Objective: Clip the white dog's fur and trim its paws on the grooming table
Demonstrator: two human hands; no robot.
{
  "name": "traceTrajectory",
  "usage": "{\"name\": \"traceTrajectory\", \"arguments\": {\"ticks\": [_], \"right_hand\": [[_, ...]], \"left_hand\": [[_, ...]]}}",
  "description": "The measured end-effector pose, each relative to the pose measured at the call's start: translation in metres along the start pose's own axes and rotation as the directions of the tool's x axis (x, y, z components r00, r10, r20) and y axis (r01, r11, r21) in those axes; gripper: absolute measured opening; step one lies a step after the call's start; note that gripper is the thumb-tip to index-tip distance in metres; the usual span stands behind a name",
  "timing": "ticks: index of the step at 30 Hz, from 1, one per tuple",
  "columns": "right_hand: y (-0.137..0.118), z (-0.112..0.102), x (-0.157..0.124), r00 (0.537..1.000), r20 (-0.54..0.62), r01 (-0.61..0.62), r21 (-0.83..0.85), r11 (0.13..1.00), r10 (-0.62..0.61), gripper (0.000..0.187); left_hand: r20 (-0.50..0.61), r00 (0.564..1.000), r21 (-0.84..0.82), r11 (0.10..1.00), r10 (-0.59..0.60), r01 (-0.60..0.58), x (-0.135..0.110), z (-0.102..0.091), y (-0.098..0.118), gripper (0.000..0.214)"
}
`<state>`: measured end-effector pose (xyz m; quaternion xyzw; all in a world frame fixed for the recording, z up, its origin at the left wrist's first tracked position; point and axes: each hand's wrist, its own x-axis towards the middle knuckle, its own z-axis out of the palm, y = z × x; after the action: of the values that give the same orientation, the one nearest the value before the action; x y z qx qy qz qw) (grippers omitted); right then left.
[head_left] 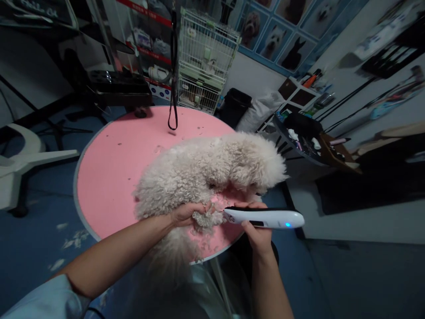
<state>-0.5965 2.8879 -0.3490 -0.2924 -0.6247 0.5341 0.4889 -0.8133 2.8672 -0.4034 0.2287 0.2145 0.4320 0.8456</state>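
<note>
1. Your dog (pixel 212 155) is on the pink tabletop (pixel 109 173), toward your side. Left hand (pixel 183 214) is closed round a curly leg (pixel 207 220); right hand (pixel 259 237) is wrapped around the white clipper (pixel 272 218), its tip right by that leg — can't tell if it's touching.
2. I'd call that leg partway done: loose clippings (pixel 207 243) lie around it, so some fur's off, but plenty of curls remain. Back and head look full and fluffy (like, really fluffy).
3. Black loop (pixel 173 88) hangs over the far side, wire cages (pixel 206 57) behind, tool tray (pixel 305 139) off right. Nothing's obviously blocking your clipper — just watch your fingers near its tip.
</note>
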Motion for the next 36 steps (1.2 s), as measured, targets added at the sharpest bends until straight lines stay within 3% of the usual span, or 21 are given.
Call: {"name": "traceTrajectory", "arguments": {"ticks": [2, 4, 6, 8, 11, 15, 19, 22, 25, 29, 32, 36], "right_hand": [[0.003, -0.001, 0.006, 0.989, 0.066, -0.133, 0.039, 0.990, 0.130, 0.035], [0.005, -0.005, 0.014, 0.949, 0.174, -0.281, 0.101, 0.954, 0.261, 0.042], [0.006, -0.010, 0.019, 0.922, 0.218, -0.362, 0.189, 0.913, 0.320, 0.047], [0.007, -0.015, 0.019, 0.936, 0.157, -0.347, 0.268, 0.899, 0.315, 0.050], [0.007, -0.017, 0.008, 0.952, -0.039, -0.276, 0.310, 0.910, 0.302, 0.049], [0.008, -0.013, -0.014, 0.905, -0.178, -0.307, 0.360, 0.881, 0.388, 0.049], [0.014, -0.006, -0.026, 0.881, -0.160, -0.362, 0.378, 0.852, 0.445, 0.045], [0.016, 0.001, -0.028, 0.867, -0.154, -0.394, 0.370, 0.841, 0.474, 0.040], [0.015, 0.008, -0.028, 0.818, -0.218, -0.420, 0.406, 0.812, 0.533, 0.039], [0.011, 0.010, -0.030, 0.781, -0.181, -0.469, 0.461, 0.753, 0.597, 0.049], [0.011, 0.008, -0.030, 0.765, -0.211, -0.470, 0.463, 0.752, 0.608, 0.046], [0.011, 0.007, -0.027, 0.733, -0.213, -0.521, 0.435, 0.734, 0.646, 0.045]], "left_hand": [[-0.003, 1.000, -0.002, 1.000, 0.011, -0.011, -0.001, 0.004, 0.002, 0.012], [-0.014, 1.000, 0.005, 1.000, 0.016, -0.016, -0.002, 0.007, 0.004, 0.011], [-0.059, 0.998, 0.022, 0.999, 0.031, -0.029, -0.003, 0.008, 0.004, 0.011], [-0.124, 0.991, 0.031, 0.999, 0.046, -0.042, -0.002, 0.008, 0.003, 0.012], [-0.186, 0.981, -0.038, 0.997, 0.060, -0.068, 0.002, 0.011, 0.000, 0.020], [-0.220, 0.972, -0.170, 0.978, 0.081, -0.120, 0.006, 0.019, -0.002, 0.030], [-0.253, 0.967, -0.174, 0.983, 0.017, -0.063, 0.005, 0.020, -0.001, 0.035], [-0.253, 0.967, -0.191, 0.980, 0.008, -0.058, 0.005, 0.020, 0.001, 0.026], [-0.286, 0.958, -0.201, 0.976, 0.018, -0.078, 0.007, 0.023, 0.002, 0.015], [-0.382, 0.921, -0.160, 0.975, 0.081, -0.152, 0.009, 0.030, -0.003, 0.011], [-0.425, 0.893, -0.089, 0.975, 0.149, -0.205, 0.008, 0.030, -0.011, 0.015], [-0.488, 0.870, 0.037, 0.997, 0.075, -0.065, 0.003, 0.022, -0.024, 0.028]]}}
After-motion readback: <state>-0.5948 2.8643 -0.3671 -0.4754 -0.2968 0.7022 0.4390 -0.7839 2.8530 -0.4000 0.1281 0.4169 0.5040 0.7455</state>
